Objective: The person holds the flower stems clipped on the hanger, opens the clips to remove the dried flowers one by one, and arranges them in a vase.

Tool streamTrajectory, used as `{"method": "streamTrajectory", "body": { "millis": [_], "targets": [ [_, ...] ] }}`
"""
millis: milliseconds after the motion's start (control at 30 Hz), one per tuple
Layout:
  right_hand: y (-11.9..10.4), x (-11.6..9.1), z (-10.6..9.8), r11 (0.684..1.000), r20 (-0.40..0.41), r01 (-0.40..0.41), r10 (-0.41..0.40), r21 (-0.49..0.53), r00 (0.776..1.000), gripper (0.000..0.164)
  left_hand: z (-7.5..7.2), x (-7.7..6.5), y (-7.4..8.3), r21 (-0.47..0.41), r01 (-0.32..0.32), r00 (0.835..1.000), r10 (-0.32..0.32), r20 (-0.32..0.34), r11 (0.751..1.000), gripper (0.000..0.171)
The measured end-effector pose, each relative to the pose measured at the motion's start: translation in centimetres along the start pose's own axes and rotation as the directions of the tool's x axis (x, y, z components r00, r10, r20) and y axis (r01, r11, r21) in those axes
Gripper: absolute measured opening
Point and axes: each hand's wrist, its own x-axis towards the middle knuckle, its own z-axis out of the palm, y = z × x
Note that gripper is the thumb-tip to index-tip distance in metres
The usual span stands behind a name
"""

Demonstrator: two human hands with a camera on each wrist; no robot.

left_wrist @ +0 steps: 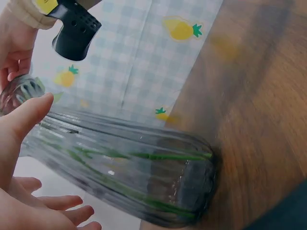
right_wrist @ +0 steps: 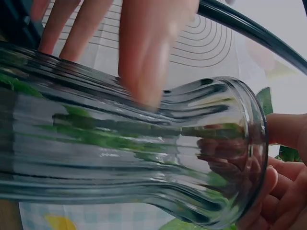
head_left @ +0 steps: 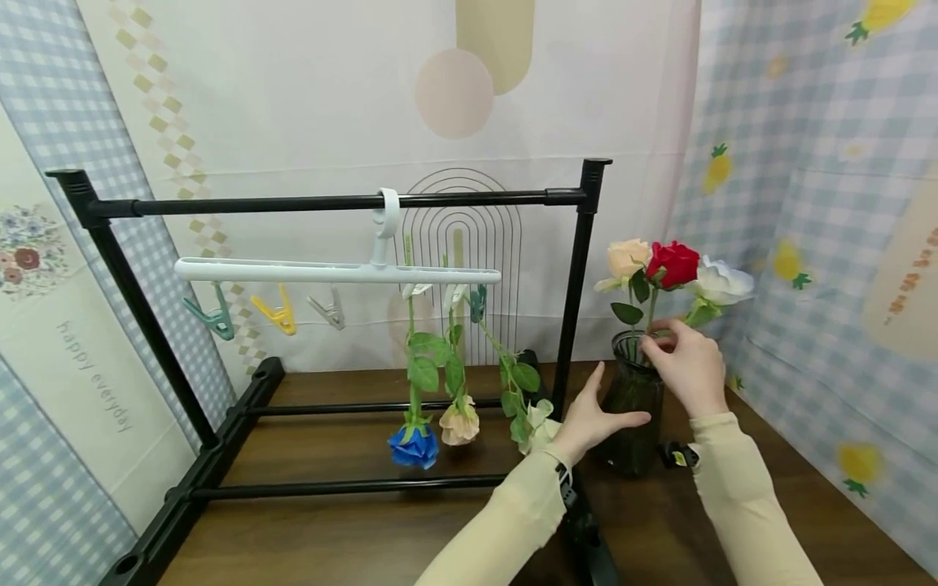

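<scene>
A dark ribbed glass vase (head_left: 636,415) stands at the right, holding a red rose (head_left: 672,264), a peach rose (head_left: 628,259) and a white rose (head_left: 723,281). At its mouth my right hand (head_left: 689,366) has thumb and fingers curled together around the red rose's stem; the glass and fingers partly hide the grip. My left hand (head_left: 592,419) is beside the vase, thumb and fingers spread around its left side. Through the glass, green stems (left_wrist: 144,155) reach near the base in the left wrist view. The right wrist view shows curled right fingers (right_wrist: 288,191) by the vase rim.
Left of the vase stands a black rack (head_left: 575,285). From its top bar hangs a white hanger (head_left: 337,271) with several clips. Upside down from it hang a blue rose (head_left: 414,446), a peach rose (head_left: 460,422) and a whitish flower (head_left: 538,427).
</scene>
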Motion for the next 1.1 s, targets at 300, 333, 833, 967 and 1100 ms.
{"method": "streamTrajectory", "body": {
  "millis": [300, 333, 833, 967, 1100],
  "targets": [
    [-0.2, 0.0, 0.4, 1.000, 0.040, -0.009, 0.010, -0.024, 0.999, 0.025, 1.5, 0.9, -0.7, 0.101, -0.056, 0.989, 0.069, -0.130, 0.993, 0.077],
    [-0.2, 0.0, 0.4, 1.000, 0.043, -0.011, 0.012, -0.025, 0.999, 0.025, 1.5, 1.0, -0.8, 0.124, -0.063, 0.985, 0.081, -0.149, 0.990, 0.074],
    [-0.2, -0.3, -0.2, 0.997, 0.127, -0.048, 0.055, -0.059, 0.990, 0.024, 1.5, 1.3, -1.3, 0.207, -0.107, 0.971, 0.147, -0.187, 0.972, 0.065],
    [-0.5, -0.2, -0.3, 0.995, 0.180, -0.063, 0.075, -0.072, 0.981, 0.024, 1.5, 1.4, -1.4, 0.222, -0.114, 0.971, 0.156, -0.181, 0.968, 0.066],
    [-0.8, 0.2, -0.5, 0.995, 0.231, -0.068, 0.084, -0.077, 0.969, 0.026, 1.4, 1.5, -1.5, 0.227, -0.122, 0.970, 0.165, -0.178, 0.966, 0.065]
  ]
}}
